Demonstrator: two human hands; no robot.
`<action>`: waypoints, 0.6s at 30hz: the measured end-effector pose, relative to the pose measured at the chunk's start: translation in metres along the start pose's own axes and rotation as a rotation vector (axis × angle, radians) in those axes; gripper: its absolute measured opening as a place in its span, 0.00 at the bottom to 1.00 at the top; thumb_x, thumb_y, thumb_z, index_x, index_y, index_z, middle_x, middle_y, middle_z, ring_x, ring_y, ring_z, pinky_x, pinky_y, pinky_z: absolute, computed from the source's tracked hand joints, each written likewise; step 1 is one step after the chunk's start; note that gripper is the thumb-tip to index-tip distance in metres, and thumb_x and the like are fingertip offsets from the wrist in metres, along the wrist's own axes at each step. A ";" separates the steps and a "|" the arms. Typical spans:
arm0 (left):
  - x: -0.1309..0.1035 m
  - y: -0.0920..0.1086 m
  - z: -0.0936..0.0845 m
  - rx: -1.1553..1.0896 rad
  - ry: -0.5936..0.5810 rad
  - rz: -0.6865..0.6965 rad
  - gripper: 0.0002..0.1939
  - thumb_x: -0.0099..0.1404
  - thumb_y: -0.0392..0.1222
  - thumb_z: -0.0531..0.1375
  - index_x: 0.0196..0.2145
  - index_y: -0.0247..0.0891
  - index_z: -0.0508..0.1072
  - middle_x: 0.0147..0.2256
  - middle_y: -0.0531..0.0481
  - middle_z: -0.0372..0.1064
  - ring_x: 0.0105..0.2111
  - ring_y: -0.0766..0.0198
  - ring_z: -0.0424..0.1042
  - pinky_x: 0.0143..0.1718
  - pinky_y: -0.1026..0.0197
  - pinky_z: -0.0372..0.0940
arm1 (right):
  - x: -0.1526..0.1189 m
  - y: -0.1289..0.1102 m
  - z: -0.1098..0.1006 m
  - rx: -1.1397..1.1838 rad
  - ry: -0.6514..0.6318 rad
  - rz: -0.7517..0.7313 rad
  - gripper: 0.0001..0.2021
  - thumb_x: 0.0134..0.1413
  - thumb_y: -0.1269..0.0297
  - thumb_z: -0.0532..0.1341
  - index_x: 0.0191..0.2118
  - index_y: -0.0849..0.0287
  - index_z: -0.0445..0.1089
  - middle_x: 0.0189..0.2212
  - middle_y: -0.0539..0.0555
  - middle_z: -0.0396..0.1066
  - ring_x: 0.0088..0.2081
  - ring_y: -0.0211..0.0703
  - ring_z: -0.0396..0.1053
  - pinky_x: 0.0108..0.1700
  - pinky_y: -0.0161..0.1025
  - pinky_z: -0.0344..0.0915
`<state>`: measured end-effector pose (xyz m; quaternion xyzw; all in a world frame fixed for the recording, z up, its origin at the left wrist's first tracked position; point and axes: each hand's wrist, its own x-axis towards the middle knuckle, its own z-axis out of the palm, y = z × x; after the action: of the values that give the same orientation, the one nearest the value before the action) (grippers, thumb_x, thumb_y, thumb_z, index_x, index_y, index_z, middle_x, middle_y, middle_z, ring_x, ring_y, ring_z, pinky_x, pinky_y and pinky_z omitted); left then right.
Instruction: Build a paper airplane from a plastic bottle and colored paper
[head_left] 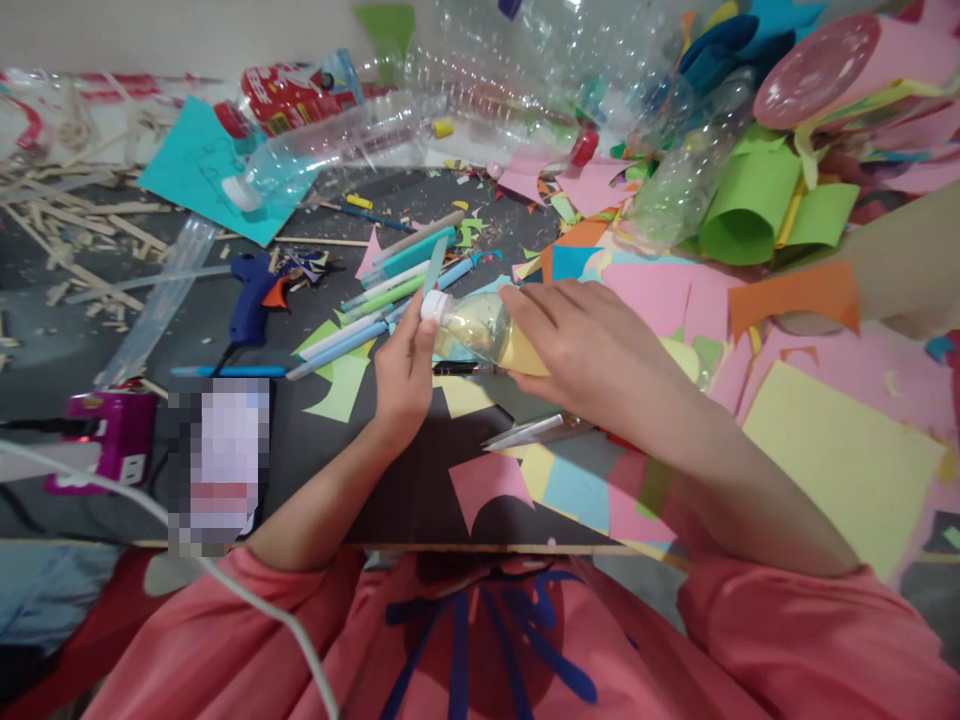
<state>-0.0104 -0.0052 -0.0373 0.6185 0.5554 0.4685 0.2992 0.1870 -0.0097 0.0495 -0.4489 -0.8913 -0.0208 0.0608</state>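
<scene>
Our left grip and right grip clamp the capped plastic bottle; yellow paper seems wrapped on, fastening unclear.

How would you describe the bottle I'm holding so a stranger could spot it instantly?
At the dark table, look near the middle, just beyond the scissors. The right hand grips a clear bottle there, with the left hand at its white cap. Unlike the bottles at the back, it is held and shows pale yellow along its body.

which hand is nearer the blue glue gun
Left: the left hand is at the white cap, right of the glue gun; the right hand grips the capped bottle, farther right.
</scene>
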 end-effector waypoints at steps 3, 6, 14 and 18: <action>0.001 0.002 -0.001 -0.011 -0.034 0.108 0.24 0.72 0.56 0.51 0.57 0.43 0.72 0.58 0.45 0.70 0.59 0.56 0.69 0.63 0.53 0.61 | 0.000 0.000 0.003 0.005 0.004 -0.005 0.25 0.60 0.64 0.60 0.60 0.70 0.60 0.48 0.68 0.73 0.47 0.59 0.70 0.48 0.50 0.64; 0.002 0.002 -0.002 -0.058 -0.067 0.215 0.21 0.73 0.52 0.51 0.59 0.46 0.70 0.63 0.46 0.63 0.64 0.55 0.62 0.67 0.51 0.56 | 0.000 0.000 0.005 0.018 -0.009 -0.009 0.25 0.59 0.64 0.61 0.59 0.69 0.61 0.48 0.68 0.74 0.45 0.58 0.71 0.46 0.49 0.65; 0.004 -0.006 0.001 -0.148 -0.092 0.109 0.26 0.71 0.58 0.51 0.63 0.46 0.62 0.62 0.44 0.65 0.63 0.53 0.64 0.64 0.50 0.60 | 0.003 0.005 0.001 0.076 -0.032 -0.003 0.29 0.55 0.64 0.64 0.61 0.70 0.60 0.50 0.68 0.73 0.48 0.61 0.71 0.48 0.52 0.66; 0.003 -0.001 -0.001 -0.053 -0.075 0.149 0.24 0.73 0.56 0.50 0.59 0.41 0.66 0.57 0.42 0.70 0.59 0.55 0.68 0.60 0.53 0.63 | 0.002 0.004 0.001 0.087 -0.058 -0.004 0.30 0.54 0.65 0.64 0.61 0.71 0.60 0.50 0.69 0.73 0.48 0.61 0.71 0.49 0.52 0.66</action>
<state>-0.0123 -0.0022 -0.0372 0.6669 0.4838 0.4806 0.3004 0.1887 -0.0053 0.0489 -0.4443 -0.8937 0.0308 0.0541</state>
